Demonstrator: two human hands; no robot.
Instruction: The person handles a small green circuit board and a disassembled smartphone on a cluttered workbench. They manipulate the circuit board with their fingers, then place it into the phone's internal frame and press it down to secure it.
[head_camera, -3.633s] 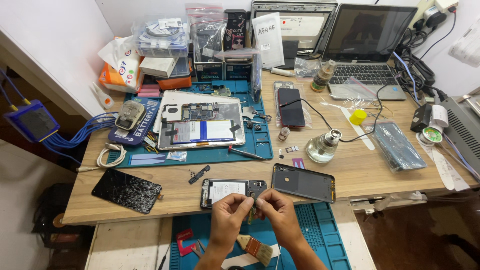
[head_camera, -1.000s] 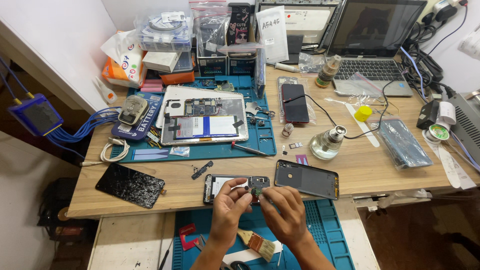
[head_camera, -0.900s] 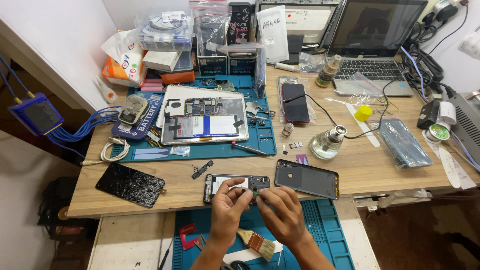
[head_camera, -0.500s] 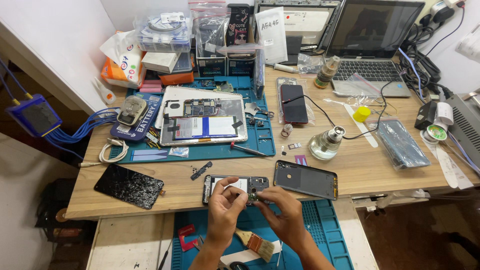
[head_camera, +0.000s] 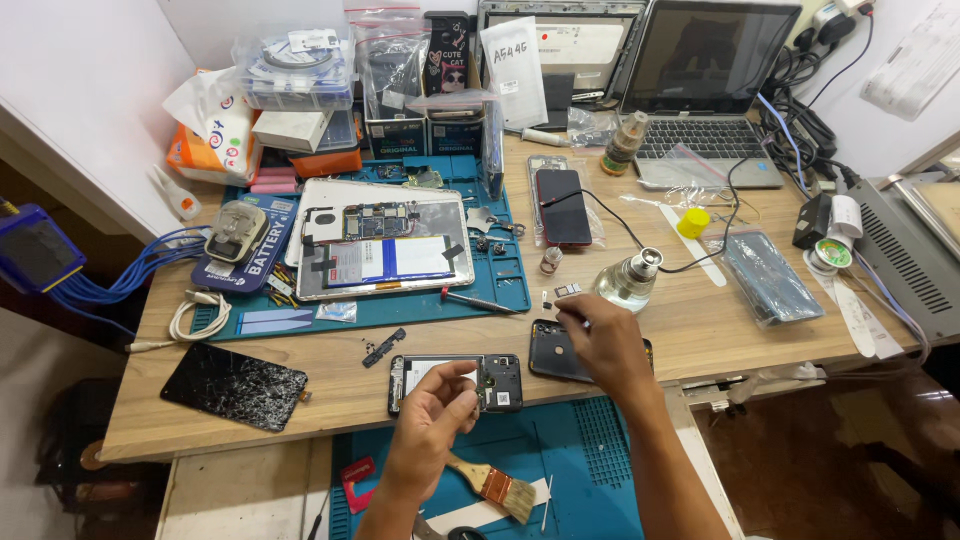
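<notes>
Left hand (head_camera: 430, 425), fingers curled, steadies the opened phone (head_camera: 455, 382) at the desk's 6 o'clock edge. Right hand (head_camera: 600, 340), fingertips pinched, reaches toward small parts (head_camera: 560, 292) at 12 o'clock of the back cover (head_camera: 552, 352); whether it grips anything cannot be told. Best lifted gently.

The opened black phone body with its white battery showing (head_camera: 455, 380) lies flat near the front edge of the wooden bench (head_camera: 720, 325). Just to its right lies the dark, shiny phone back cover (head_camera: 552, 352), flat too, partly hidden under a hand.
</notes>
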